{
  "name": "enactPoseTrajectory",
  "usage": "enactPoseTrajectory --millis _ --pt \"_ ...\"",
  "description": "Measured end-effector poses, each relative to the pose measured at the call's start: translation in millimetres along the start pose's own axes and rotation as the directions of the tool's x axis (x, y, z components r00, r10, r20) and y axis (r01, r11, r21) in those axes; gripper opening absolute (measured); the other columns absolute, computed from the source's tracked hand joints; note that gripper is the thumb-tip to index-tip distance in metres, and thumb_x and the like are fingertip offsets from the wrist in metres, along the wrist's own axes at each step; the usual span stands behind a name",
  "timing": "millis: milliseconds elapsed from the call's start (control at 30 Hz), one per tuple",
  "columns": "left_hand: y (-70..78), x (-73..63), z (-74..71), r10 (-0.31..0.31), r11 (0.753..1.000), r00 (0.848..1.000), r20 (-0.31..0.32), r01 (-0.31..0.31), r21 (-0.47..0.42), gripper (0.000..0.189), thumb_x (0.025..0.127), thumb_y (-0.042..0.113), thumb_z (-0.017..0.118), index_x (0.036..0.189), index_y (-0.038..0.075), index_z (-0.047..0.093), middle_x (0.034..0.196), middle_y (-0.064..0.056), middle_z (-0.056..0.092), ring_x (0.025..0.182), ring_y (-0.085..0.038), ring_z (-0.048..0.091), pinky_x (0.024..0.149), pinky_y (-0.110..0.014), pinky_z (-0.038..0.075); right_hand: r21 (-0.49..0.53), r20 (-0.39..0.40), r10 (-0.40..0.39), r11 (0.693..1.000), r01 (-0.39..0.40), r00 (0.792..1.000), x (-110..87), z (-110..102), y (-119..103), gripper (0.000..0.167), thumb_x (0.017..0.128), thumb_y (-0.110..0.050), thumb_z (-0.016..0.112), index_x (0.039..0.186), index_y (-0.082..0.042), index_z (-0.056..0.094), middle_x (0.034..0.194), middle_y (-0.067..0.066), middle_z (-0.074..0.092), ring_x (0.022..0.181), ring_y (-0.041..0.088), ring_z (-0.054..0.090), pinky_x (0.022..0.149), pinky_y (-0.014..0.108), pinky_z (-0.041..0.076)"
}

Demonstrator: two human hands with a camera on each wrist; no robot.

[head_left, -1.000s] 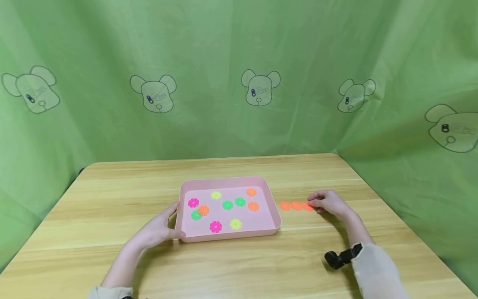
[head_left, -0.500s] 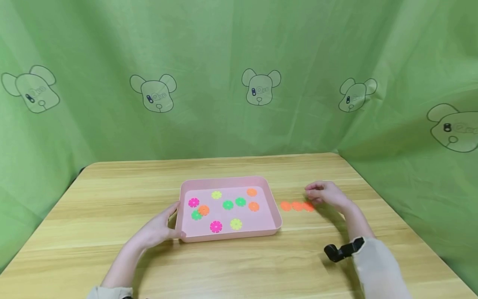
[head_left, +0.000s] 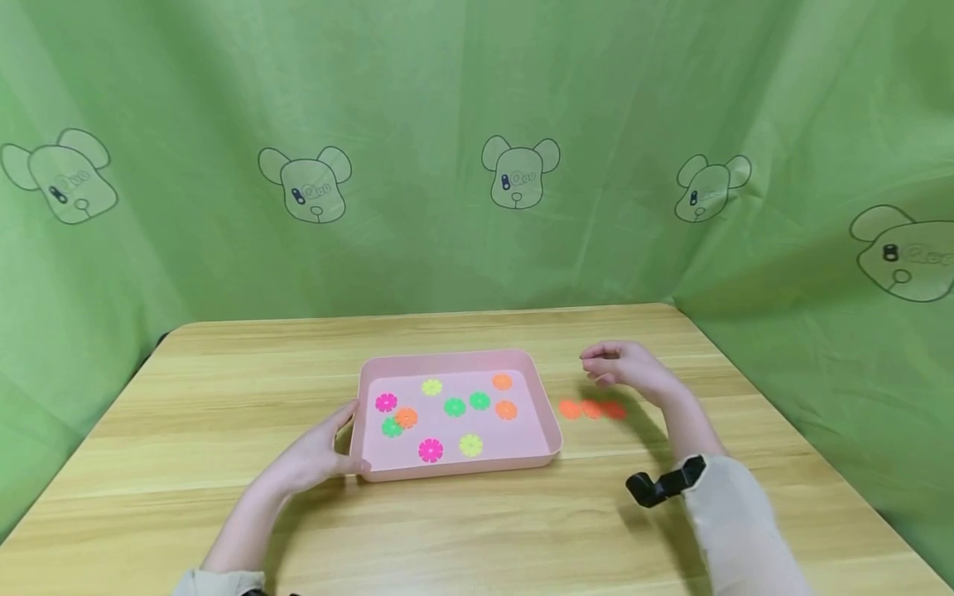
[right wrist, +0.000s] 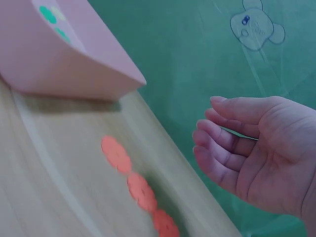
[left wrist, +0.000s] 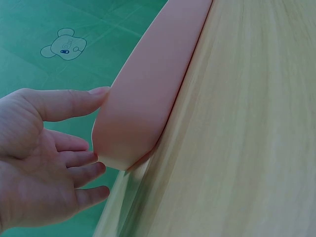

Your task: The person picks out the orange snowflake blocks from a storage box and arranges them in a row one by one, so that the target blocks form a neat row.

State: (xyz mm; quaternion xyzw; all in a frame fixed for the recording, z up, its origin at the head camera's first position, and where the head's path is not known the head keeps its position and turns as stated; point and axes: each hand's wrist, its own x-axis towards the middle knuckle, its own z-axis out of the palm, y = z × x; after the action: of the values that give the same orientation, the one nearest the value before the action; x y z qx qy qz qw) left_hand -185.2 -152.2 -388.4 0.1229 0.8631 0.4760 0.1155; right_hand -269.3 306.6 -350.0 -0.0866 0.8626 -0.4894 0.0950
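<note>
A shallow pink tray [head_left: 455, 474] stands on the table, with several notched plastic discs lying flat inside in pink, yellow, green and orange. One orange disc [head_left: 406, 418] partly covers a green disc [head_left: 391, 428]. My left hand [head_left: 316, 454] spans the tray's left end, its thumb touching the near corner and its fingers extended beside the wall. Right of the tray, three orange discs [head_left: 592, 410] lie in a row on the table, edge to edge or nearly so. Above and behind them hovers my right hand [right wrist: 261, 148], fingers loosely bent, holding nothing.
The wooden table [head_left: 462, 538] reaches back to a green curtain [head_left: 417, 248] printed with bear outlines, which also closes in both sides. A black strap-mounted device [head_left: 663, 482] sits on the right wrist by the sleeve.
My right hand has let go of the rightmost orange disc, risen, and moved left and away toward the tray's far side. The left hand and the tray have stayed put.
</note>
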Motion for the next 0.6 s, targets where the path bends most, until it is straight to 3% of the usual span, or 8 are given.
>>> enactPoseTrajectory --millis 133,367,600 --pt "-0.2 0.1 -0.6 -0.001 1.000 1.000 -0.001 0.001 0.010 0.099 0.069 0.014 0.077 0.146 -0.001 0.018 0.149 -0.022 0.020 0.136 -0.041 0.015 0.105 -0.062 0.012 0.040 0.033 -0.028 0.999 0.026 0.999 8.1 8.5 -11.2 0.043 0.091 -0.015 0.058 0.122 0.014 0.047 0.102 0.015 0.062 0.098 0.034 0.058 0.085 0.040 0.051" --pt "0.0 0.7 -1.2 0.009 1.000 1.000 -0.005 -0.009 0.026 0.097 0.069 0.013 0.076 0.146 -0.003 0.018 0.148 -0.024 0.021 0.136 -0.041 0.016 0.106 -0.060 0.013 0.059 0.081 -0.059 0.997 0.054 0.995 26.9 28.6 -36.0 0.042 0.090 -0.015 0.058 0.121 0.013 0.049 0.115 0.030 0.056 0.098 0.031 0.060 0.084 0.038 0.052" --pt "-0.8 1.8 -0.4 0.015 1.000 1.000 -0.003 -0.015 0.017 0.098 0.069 0.012 0.076 0.146 -0.002 0.018 0.149 -0.022 0.021 0.136 -0.040 0.016 0.107 -0.059 0.012 0.044 0.119 -0.023 0.999 0.018 0.993 44.0 53.4 -57.1 0.042 0.088 -0.016 0.062 0.121 0.008 0.053 0.118 0.024 0.057 0.094 0.021 0.062 0.084 0.038 0.052"
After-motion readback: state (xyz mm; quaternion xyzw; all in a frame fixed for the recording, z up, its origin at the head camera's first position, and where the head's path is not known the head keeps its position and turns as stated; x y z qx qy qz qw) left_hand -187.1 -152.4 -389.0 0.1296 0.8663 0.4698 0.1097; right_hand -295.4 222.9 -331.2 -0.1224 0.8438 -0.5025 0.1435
